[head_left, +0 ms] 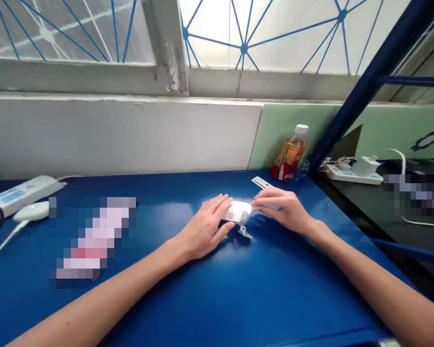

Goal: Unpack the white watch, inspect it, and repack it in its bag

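Note:
A small white package in what looks like clear plastic lies on the blue tabletop, with a thin twisted white piece at its lower edge. My left hand rests over the package's left end, fingers extended and thumb apart, pressing against it. At the right end, my right hand pinches the clear plastic between thumb and fingers. Just behind my right hand lies a flat white strip with a dark slot, partly covered by the fingers.
A bottle with a white cap stands at the back right, beside a slanted blue post. At left are a power strip, a white charger and a pixelated object. Another power strip lies right.

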{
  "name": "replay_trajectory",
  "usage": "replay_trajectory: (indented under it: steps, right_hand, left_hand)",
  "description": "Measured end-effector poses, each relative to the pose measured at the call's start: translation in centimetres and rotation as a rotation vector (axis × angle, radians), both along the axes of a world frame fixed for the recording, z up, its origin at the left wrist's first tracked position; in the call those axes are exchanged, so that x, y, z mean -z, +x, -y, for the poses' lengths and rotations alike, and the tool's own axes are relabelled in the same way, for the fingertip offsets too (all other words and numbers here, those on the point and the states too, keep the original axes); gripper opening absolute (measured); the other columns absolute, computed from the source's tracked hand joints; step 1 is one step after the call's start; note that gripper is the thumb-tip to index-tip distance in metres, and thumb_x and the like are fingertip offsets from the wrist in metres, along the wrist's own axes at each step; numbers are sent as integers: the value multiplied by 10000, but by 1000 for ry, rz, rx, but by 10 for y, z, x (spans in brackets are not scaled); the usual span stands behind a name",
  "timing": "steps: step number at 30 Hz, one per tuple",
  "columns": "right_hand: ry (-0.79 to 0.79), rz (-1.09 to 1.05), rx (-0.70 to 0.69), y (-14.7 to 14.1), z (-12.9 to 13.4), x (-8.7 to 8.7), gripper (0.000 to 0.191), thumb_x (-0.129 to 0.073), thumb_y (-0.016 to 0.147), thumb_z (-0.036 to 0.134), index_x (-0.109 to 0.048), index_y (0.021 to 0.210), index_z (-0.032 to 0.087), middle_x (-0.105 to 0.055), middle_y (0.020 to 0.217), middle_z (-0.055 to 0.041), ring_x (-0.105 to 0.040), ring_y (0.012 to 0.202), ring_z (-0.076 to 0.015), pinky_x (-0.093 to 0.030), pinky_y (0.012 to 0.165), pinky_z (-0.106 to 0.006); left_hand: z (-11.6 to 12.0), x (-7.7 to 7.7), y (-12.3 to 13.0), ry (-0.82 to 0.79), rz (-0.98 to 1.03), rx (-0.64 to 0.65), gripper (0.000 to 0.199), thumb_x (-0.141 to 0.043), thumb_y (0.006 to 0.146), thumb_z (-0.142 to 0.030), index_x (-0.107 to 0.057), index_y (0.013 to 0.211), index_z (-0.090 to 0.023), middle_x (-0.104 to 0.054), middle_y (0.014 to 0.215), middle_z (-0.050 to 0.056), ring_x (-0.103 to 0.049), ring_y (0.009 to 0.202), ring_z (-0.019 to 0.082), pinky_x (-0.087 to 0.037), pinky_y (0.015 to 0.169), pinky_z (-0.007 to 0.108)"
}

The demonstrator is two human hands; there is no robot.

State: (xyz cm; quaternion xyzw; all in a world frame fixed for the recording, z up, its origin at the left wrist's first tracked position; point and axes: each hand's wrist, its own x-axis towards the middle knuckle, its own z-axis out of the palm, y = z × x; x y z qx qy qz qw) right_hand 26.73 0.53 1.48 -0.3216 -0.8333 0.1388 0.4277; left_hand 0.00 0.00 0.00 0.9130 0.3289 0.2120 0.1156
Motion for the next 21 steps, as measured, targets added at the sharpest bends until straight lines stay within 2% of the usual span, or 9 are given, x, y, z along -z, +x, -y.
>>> replay_trajectory:
  steps: [5,8,10,14,18,21]
  right_hand:
    - [-116,-241,109,-10,9,-11,91,-683,863,276,-734,823,212,-701,796,-36,-628,723,-175,-516,690,-314]
    - [-277,-409,133,-16,11,-15,181,-670,865,336,-695,755,194,-658,724,-21,-604,677,-165,-499,638,-292]
    - [-395,-447,140,-20,10,-13,245,-665,859,390,-685,735,179,-638,691,-21,-588,647,-160,-490,611,-285]
    - [-514,-418,201,-22,5,-1,306,-667,837,444,-705,757,152,-646,689,-32,-565,627,-154,-467,588,-279]
    - [-493,-298,262,-21,1,10,292,-650,847,428,-720,793,149,-691,726,-44,-592,644,-168,-469,587,-284]
    - [-430,-192,291,-22,2,13,257,-627,869,394,-717,801,162,-708,742,-45,-607,663,-179,-476,601,-292]
  left_hand:
    - [2,-1,-4,49,117,29,496,-246,1037,-384,-291,1464,-136,-448,1459,177,-408,1357,289,-358,1108,482]
    - [1,1,-7,46,157,22,525,-238,1035,-426,-270,1472,-136,-437,1463,181,-408,1352,295,-362,1102,481]
    - [1,2,-7,40,174,15,544,-242,1031,-446,-245,1483,-143,-415,1478,181,-395,1363,298,-356,1109,483]
    - [3,-1,-6,24,146,-18,599,-371,1006,-440,-184,1506,-167,-333,1527,181,-330,1410,307,-327,1135,482]
    - [5,-7,-3,42,78,67,962,-640,830,-578,-102,1534,-202,-164,1593,192,-240,1443,379,-311,1136,527]
    - [6,-9,-1,44,22,141,1095,-720,730,-632,-113,1541,-218,-200,1588,184,-241,1440,392,-293,1144,533]
